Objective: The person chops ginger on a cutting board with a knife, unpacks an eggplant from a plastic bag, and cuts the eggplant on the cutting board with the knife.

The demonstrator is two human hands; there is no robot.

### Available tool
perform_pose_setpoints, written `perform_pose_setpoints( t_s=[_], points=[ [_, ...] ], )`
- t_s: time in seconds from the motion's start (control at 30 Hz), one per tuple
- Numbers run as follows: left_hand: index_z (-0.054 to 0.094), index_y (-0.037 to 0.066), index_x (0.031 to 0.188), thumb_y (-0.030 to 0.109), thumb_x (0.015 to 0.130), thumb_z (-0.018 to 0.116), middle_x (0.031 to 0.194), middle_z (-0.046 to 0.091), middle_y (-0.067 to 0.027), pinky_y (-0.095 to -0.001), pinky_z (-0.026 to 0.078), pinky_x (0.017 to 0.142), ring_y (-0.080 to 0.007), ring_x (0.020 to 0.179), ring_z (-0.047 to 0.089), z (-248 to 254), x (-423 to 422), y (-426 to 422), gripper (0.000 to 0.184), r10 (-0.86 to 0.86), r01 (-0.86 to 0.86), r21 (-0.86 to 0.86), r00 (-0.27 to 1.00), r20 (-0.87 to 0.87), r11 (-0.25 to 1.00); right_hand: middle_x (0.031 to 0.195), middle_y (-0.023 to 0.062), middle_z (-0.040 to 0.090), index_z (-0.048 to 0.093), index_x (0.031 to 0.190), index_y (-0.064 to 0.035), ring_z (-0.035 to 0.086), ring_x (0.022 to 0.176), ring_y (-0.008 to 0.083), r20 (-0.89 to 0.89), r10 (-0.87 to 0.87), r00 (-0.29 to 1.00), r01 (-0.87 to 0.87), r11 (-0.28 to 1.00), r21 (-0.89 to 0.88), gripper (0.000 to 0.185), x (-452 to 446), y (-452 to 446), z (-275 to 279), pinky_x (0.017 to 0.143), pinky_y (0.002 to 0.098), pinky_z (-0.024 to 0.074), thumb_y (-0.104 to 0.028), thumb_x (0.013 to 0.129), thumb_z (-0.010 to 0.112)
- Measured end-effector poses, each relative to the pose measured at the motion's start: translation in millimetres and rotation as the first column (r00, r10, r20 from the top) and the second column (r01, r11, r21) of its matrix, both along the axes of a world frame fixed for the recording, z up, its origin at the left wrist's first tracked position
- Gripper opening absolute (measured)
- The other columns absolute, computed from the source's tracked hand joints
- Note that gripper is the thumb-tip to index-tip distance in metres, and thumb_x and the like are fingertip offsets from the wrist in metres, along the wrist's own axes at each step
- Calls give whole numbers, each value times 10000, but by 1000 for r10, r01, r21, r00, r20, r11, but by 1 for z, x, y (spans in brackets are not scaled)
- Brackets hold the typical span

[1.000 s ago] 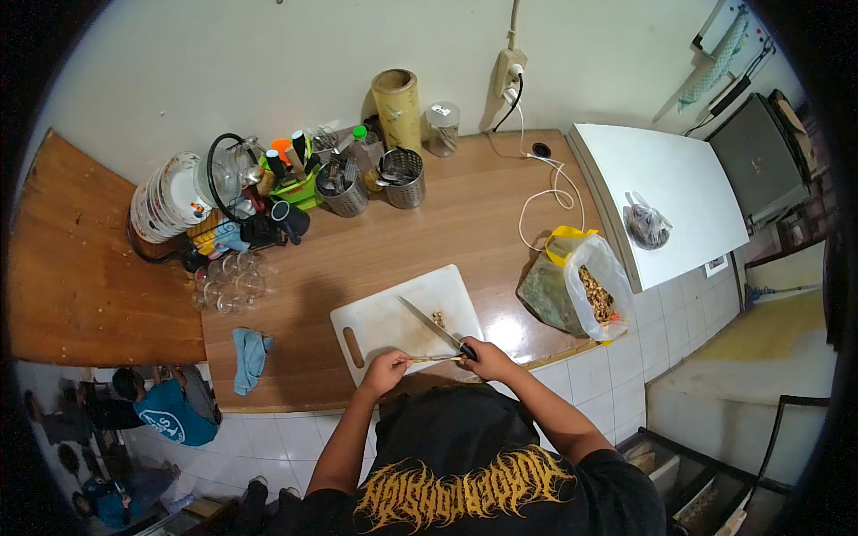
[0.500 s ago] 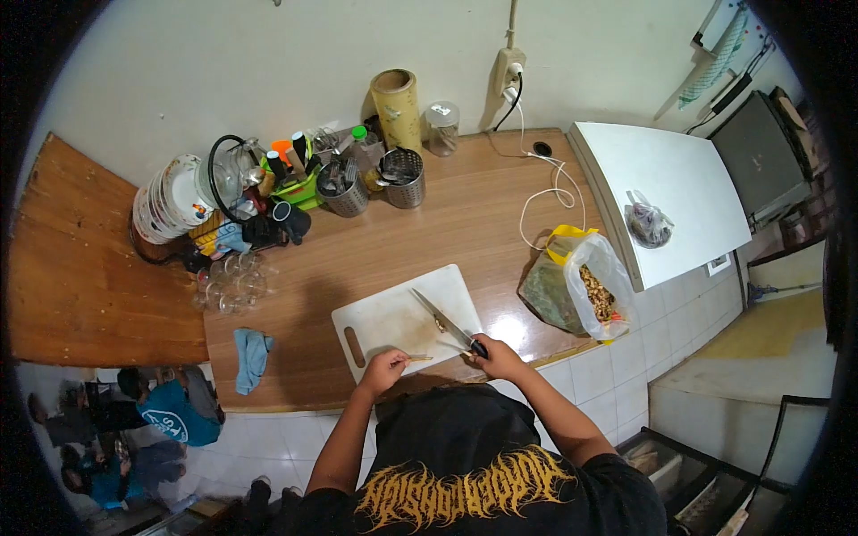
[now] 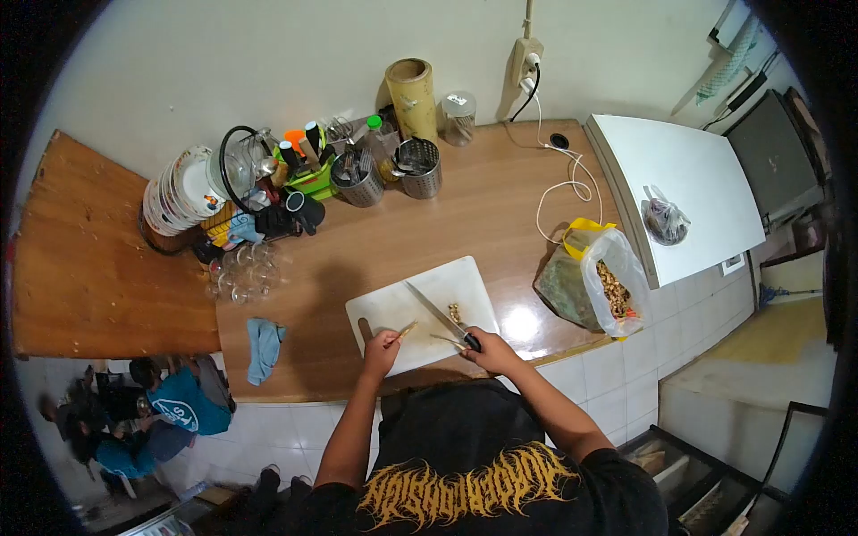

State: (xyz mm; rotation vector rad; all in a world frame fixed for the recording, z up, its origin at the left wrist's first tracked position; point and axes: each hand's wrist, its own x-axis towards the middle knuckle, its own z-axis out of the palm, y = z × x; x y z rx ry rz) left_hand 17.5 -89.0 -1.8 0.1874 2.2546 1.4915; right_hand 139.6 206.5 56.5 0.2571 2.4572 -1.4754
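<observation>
A long kitchen knife [image 3: 433, 304] lies slantwise over the white cutting board [image 3: 402, 297], its tip pointing to the far left. My right hand [image 3: 492, 350] is closed around its black handle. Between the fingers of my left hand [image 3: 381, 352] is a thin, pale stick-like piece [image 3: 407, 330], tilted up toward the blade; its kind is unclear. Several small chopped pieces [image 3: 455, 313] sit on the board just right of the blade. Another thin pale strip [image 3: 446, 340] is by my right fingers; whether they touch it I cannot tell.
A plastic bag of chopped brown pieces [image 3: 613, 290] stands at the table's right edge. The blue cloth [image 3: 264, 350] lies left of the board. Farther back are upturned glasses [image 3: 246, 275], a plate rack [image 3: 183, 196] and perforated utensil holders [image 3: 420, 176]. People [image 3: 183, 406] sit at lower left.
The view has shifted slightly. My left hand has moved farther onto the board, and its piece now tilts upward instead of lying level. The chopped pieces now show clear of the blade, on its right.
</observation>
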Motion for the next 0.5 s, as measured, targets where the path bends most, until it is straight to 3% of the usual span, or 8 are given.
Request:
perform_pose_setpoints(
  t_s=[0.13,0.2,0.23,0.3,0.43,0.5],
  points=[
    [684,-4,1057,99,907,712,924,723,-107,-320,537,752,-175,839,687,-9,-15,-11,185,-25,25,8,999,-48,1000,897,214,684,554,1252,-30,688,836,366,-63,8,998,-10,999,-36,450,-23,-19,8,760,435,529,-169,865,737],
    [696,35,1019,153,901,711,926,712,-127,-404,525,803,-268,894,691,-14,-25,-12,168,-40,-17,-137,914,-403,990,904,227,683,550,1258,-27,687,844,383,-97,-22,995,18,999,-40,451,-29,-25,12,761,443,529,-166,867,728],
    [696,35,1019,153,901,711,926,712,-127,-404,525,803,-268,894,691,-8,-30,-11,168,-46,-9,-130,912,-408,991,901,236,680,547,1264,-27,685,843,394,-114,-40,993,43,999,27,450,-33,-27,14,755,446,531,-164,870,717],
    [687,41,950,131,867,737,922,700,-156,-430,531,792,-342,884,674,13,-31,-10,133,-168,-20,-322,821,-546,946,897,245,677,543,1269,-26,684,841,405,-126,-60,990,73,992,101,449,-33,-31,16,749,450,532,-161,873,706],
    [679,79,897,207,844,758,910,665,-136,-478,485,821,-366,884,630,42,-30,9,159,-347,149,-416,821,-454,897,889,242,683,555,1257,-28,689,823,404,-99,-208,973,219,968,122,417,-15,-40,-3,727,440,540,-199,902,690],
    [672,105,886,268,879,704,1003,658,-90,-464,399,958,-316,1062,600,39,-28,23,166,-505,304,-459,756,-417,835,883,236,685,562,1249,-29,693,812,392,-97,-253,962,264,956,127,404,-5,-48,-7,724,433,542,-213,912,688]
  ],
)
